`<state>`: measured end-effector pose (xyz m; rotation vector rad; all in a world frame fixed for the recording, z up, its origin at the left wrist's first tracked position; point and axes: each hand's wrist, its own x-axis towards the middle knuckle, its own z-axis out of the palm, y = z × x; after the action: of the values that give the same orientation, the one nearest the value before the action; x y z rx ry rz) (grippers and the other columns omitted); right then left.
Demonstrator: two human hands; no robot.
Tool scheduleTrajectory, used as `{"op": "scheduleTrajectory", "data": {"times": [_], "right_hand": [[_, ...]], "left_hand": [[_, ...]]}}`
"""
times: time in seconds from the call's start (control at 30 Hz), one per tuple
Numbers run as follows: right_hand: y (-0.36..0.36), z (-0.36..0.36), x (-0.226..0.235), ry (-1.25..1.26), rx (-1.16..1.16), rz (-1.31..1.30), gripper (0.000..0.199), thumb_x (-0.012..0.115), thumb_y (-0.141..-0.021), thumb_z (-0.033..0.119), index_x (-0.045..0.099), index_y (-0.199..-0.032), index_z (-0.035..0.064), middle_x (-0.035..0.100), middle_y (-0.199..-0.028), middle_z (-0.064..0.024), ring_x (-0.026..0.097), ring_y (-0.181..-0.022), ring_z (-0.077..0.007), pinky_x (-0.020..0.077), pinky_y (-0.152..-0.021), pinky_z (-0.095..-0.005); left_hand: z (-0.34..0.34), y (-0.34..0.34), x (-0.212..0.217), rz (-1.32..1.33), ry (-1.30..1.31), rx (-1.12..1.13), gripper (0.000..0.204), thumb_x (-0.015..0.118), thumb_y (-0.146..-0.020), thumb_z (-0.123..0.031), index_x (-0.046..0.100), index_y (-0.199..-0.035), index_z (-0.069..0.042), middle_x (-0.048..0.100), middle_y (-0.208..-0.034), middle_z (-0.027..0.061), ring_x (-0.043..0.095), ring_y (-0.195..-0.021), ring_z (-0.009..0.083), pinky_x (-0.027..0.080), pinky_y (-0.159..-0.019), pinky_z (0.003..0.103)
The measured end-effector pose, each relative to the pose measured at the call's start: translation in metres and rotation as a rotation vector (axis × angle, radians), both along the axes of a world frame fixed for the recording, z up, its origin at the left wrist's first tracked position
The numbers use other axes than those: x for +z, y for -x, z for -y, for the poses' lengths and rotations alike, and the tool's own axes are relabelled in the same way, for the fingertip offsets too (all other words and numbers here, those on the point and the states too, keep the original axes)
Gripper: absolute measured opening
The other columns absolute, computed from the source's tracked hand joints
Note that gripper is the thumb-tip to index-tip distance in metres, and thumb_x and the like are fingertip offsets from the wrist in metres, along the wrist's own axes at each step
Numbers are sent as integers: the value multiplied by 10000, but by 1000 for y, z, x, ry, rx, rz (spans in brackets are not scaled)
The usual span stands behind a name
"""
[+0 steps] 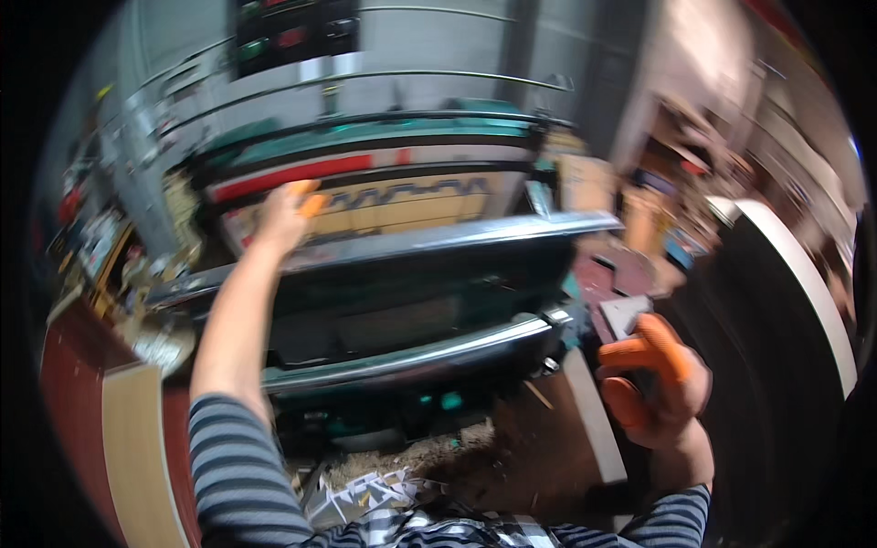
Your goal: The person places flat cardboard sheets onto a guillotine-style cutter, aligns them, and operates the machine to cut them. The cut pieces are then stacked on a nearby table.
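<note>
My left hand (287, 219) reaches over the long machine (420, 310), in front of its red-and-white strip (301, 173). Orange coverings sit on its fingertips; the fingers are blurred but look stretched and apart, with nothing visible in them. At the right, my right hand (671, 388) is raised beside the machine's end. Its orange-covered fingers are half bent, with a gap to the thumb and no object showing between them. A small grey flat piece (625, 315) appears just beyond these fingers; whether they touch it I cannot tell. Two shiny metal bars (438, 239) run across the machine.
A dark panel with a pale edge (804, 265) curves along the right. Red-brown and tan boards (137, 438) stand at the lower left. Shavings and paper scraps (375, 489) lie below the machine. Cardboard boxes (585, 183) and clutter fill the back right.
</note>
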<state>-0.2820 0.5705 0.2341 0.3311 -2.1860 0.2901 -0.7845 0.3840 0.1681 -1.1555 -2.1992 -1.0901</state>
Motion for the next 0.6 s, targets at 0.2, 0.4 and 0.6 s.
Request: {"op": "scheduleTrajectory", "data": {"times": [0.2, 0.4, 0.6], "right_hand": [[-58, -11, -122, 596, -436, 344, 465, 696, -852, 202, 548, -1280, 98, 659, -860, -114, 659, -722, -255, 528, -655, -341], [-63, -5, -220, 740, -524, 600, 409, 649, -886, 279, 587, -1236, 75, 641, -864, -149, 640, -763, -303, 515, -689, -374], [-36, -5, -228, 503, -388, 579, 375, 656, -876, 251, 601, -1202, 74, 641, -868, -135, 648, -753, -286, 522, -677, -362]], "left_hand": [[-30, -108, 5, -344, -113, -406, 193, 686, -804, -69, 644, -983, -9, 640, -975, 152, 601, -891, 322, 476, -808, 373], [-35, -223, -12, -551, 129, -723, 321, 776, -666, -144, 659, -940, -24, 620, -895, 99, 602, -807, 297, 470, -721, 391], [5, -252, 2, -577, 76, -631, 284, 769, -720, -152, 647, -930, -3, 622, -921, 100, 608, -791, 310, 473, -713, 400]]}}
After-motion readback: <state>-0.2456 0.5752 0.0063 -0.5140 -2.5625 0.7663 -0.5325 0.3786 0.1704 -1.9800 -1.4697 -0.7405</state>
